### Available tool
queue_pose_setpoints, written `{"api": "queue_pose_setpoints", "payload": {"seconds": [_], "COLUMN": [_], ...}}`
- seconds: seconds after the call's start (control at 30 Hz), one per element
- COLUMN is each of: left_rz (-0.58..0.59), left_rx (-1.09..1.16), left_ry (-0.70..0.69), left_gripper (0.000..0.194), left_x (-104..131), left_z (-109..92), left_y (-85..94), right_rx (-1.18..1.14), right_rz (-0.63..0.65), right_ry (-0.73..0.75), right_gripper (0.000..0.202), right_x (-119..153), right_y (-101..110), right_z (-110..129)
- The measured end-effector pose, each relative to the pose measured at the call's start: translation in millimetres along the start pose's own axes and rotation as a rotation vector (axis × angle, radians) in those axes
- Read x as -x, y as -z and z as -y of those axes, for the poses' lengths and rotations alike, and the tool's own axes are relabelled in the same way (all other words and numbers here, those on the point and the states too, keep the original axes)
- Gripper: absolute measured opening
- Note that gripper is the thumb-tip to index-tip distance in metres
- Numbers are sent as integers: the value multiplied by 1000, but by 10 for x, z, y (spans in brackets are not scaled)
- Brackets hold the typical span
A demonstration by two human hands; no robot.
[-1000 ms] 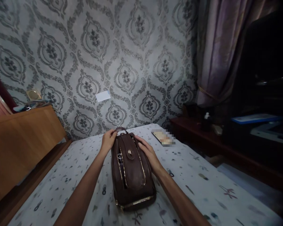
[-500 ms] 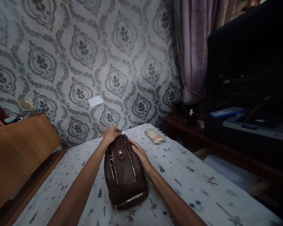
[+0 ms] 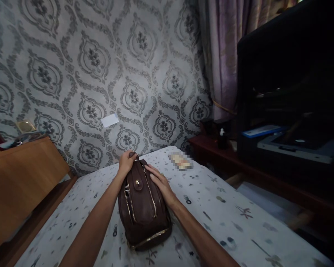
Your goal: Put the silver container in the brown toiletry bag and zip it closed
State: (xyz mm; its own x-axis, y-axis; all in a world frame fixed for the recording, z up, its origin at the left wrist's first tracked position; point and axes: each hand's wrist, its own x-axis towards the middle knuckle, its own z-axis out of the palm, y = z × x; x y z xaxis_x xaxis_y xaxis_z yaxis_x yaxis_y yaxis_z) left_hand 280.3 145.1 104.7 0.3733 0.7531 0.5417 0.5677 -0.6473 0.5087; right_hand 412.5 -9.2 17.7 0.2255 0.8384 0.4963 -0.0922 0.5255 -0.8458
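Note:
A dark brown leather backpack lies on the bed, its bottom end towards me. Gold zips run down its front beside a flap with a round gold clasp, and the left zip gapes a little. My left hand is closed round the carry loop at the bag's far, top end. Along the upper right side of the bag rests my right hand, fingers stretched out over the leather near the right zip.
A pixelated flat item lies on the patterned sheet beyond the bag. At left stands a wooden headboard-like panel. Dark red furniture at right carries a small bottle and a large black object. Patterned wallpaper rises behind.
The view has shifted slightly, so everything sits a little further left. My left hand has lifted the carry loop a bit higher; my right hand stays against the bag's side.

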Motion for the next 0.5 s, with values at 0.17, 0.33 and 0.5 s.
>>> {"api": "queue_pose_setpoints", "payload": {"seconds": [0.17, 0.33, 0.5], "left_rz": [-35, -7, 44], "left_rx": [133, 232, 259], "left_ry": [-40, -68, -63], "left_gripper": [25, 26, 28], "left_x": [64, 107, 91], "left_z": [-18, -81, -56], "left_y": [22, 63, 87], "right_rx": [29, 55, 99], "right_rz": [55, 73, 68], "right_ry": [39, 75, 94], "right_gripper": [55, 47, 43], "right_x": [8, 26, 29], "right_y": [-22, -38, -25], "right_z": [79, 150, 162]}}
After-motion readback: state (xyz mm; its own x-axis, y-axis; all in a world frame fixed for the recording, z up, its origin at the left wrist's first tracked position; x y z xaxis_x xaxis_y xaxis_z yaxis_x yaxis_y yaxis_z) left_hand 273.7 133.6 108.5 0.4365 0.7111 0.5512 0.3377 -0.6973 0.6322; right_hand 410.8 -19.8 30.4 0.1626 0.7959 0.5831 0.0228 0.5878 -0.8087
